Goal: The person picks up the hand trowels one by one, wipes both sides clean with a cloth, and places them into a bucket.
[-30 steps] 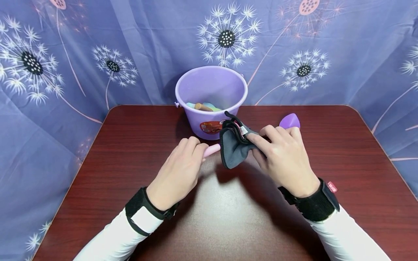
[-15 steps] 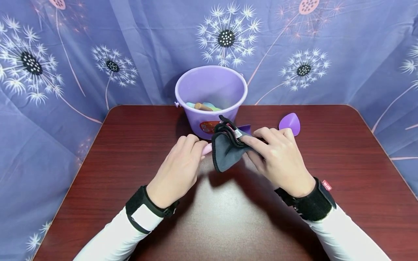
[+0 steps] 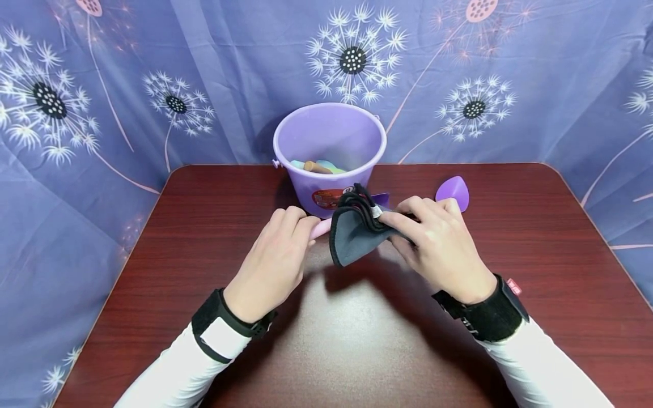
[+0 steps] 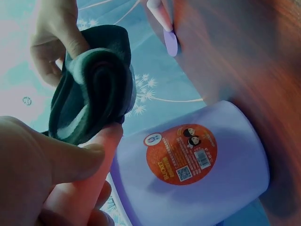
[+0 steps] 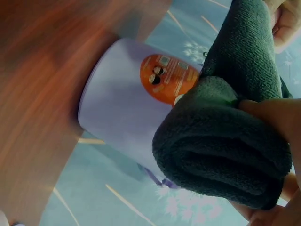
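In the head view my left hand (image 3: pixel 272 260) grips the pink handle (image 3: pixel 320 228) of a sand toy. Its purple head (image 3: pixel 380 199) shows only as a corner behind the cloth, so I cannot tell its exact kind. A grey cleaning cloth with black edging (image 3: pixel 354 238) is folded around that head; a white tag sticks out of it. My right hand (image 3: pixel 439 243) pinches the cloth from the right. Seen from the left wrist, the thick cloth (image 4: pixel 91 89) wraps the handle's end, with my left thumb (image 4: pixel 82 162) along the handle. In the right wrist view the cloth (image 5: pixel 225 150) shows fluffy folded layers.
A lilac bucket (image 3: pixel 301 187) with an orange label stands behind the hands, holding several toys, one with a brown handle (image 3: pixel 316 167). Another purple-headed toy (image 3: pixel 453 191) lies at the back right; its pink handle (image 4: pixel 160 14) shows in the left wrist view. A curtain hangs behind the table.
The cloth and right hand have moved left and slightly down, and the purple corner has come into view behind the cloth. The left hand has shifted slightly left, still gripping the handle.
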### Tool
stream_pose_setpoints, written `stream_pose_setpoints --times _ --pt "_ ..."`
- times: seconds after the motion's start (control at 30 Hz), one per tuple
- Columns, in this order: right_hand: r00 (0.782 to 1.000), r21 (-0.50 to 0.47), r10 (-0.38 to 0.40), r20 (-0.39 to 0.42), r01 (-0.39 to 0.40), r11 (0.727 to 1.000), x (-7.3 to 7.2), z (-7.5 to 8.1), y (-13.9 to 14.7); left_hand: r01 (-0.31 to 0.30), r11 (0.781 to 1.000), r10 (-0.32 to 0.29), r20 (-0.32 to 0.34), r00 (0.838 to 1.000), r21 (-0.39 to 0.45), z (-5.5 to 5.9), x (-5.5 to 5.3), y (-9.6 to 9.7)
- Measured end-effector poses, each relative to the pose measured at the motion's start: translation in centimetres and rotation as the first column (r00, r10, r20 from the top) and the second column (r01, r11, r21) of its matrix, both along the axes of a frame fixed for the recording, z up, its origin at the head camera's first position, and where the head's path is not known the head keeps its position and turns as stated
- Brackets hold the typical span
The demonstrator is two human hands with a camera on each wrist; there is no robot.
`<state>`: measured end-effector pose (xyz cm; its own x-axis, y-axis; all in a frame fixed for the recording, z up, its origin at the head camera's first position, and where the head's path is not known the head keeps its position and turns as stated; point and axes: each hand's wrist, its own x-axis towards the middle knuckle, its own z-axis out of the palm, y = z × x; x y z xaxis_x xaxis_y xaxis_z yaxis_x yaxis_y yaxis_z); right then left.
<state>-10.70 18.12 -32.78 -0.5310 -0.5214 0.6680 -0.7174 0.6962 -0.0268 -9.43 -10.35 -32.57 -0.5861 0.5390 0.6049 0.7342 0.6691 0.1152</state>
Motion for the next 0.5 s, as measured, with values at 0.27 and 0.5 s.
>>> stream_pose_setpoints --times 0.27,0.5 --pt "0.999 0.038 -0.039 0.004 0.039 0.999 -0.2 0.4 0.9 -0.010 1.000 0.010 0.014 1.000 -0.026 0.2 -0.1 -0.7" --pt "0.998 0.061 -0.044 -0.042 0.046 0.997 -0.6 0.9 1.7 -0.012 0.999 0.012 0.017 1.000 -0.033 0.5 -0.2 -1.2"
